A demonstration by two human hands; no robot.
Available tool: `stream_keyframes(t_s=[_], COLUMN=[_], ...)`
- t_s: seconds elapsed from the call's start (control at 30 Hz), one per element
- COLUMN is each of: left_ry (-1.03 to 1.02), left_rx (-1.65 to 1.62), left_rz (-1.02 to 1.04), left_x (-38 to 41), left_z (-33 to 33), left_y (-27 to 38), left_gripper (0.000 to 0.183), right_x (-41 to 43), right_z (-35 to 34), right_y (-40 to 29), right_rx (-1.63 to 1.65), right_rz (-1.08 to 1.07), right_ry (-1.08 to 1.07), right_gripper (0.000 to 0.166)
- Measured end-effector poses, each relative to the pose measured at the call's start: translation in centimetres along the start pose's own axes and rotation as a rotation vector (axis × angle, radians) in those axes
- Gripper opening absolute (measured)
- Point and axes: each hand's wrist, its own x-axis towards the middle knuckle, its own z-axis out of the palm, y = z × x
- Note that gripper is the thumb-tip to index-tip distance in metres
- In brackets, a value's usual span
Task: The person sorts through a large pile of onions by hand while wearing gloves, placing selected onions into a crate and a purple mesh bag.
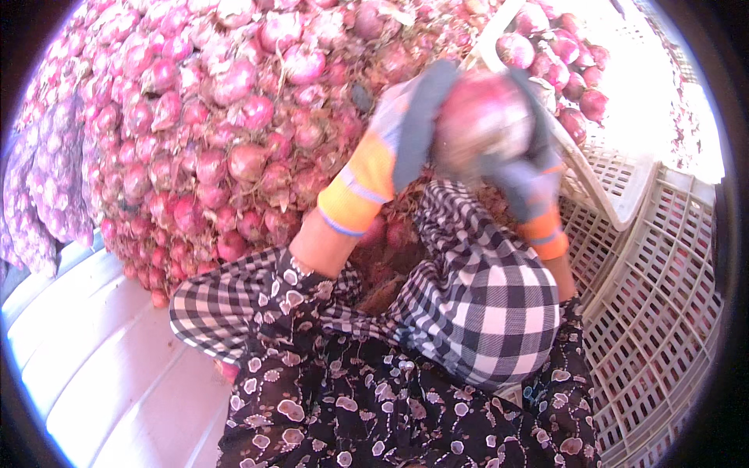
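My left hand (404, 128), in a grey and orange work glove with a dark palm, is raised above my lap. Opposite it is my right hand (529, 146), gloved the same way. Between the two palms is a large red onion (483, 120), or possibly more than one; motion blur hides which. Both hands press on its sides. Beyond and to the left rises a big heap of red onions (228, 164) with loose dry skins. Just past my right hand, more red onions (559, 70) lie in a pale plastic crate (626, 205).
Plastic crates with slotted walls (661, 281) stand close along my right side. Filled mesh sacks (55, 175) are at the far left, beside a pale floor (117, 351). My knees in checked cloth (497, 316) are bent below my hands.
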Motion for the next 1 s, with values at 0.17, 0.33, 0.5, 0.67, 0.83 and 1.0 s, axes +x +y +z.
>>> stream_keyframes(t_s=[0.17,0.33,0.5,0.67,0.83,1.0], left_ry=[-0.025,-0.332,-1.021,-0.838,-0.141,0.005], left_rx=[-0.808,0.627,1.193,1.012,-0.116,0.492], left_rz=[-0.271,-0.676,-0.955,-1.01,-0.764,0.077], left_x=[2.9,-7.7,-17.1,-16.2,-14.9,-4.8], left_z=[-0.3,2.2,5.9,6.2,-1.2,-1.7], left_y=[3.8,-9.4,-9.3,-11.0,-11.3,-5.4], left_gripper=[0.035,0.039,0.066,0.076,0.049,0.022], right_x=[3.5,5.2,6.1,4.2,-0.1,-0.6], right_z=[-10.5,-13.0,-9.5,-10.1,-6.1,0.1], right_y=[-3.9,-2.3,1.1,-1.4,-1.6,0.7], right_rx=[0.799,-0.11,-0.359,-0.348,-0.332,-0.204], right_rz=[-0.025,0.157,0.043,0.071,-0.323,0.052], right_ry=[-0.052,0.511,-0.108,0.152,0.09,-0.437], right_gripper=[0.056,0.042,0.037,0.037,0.036,0.075])
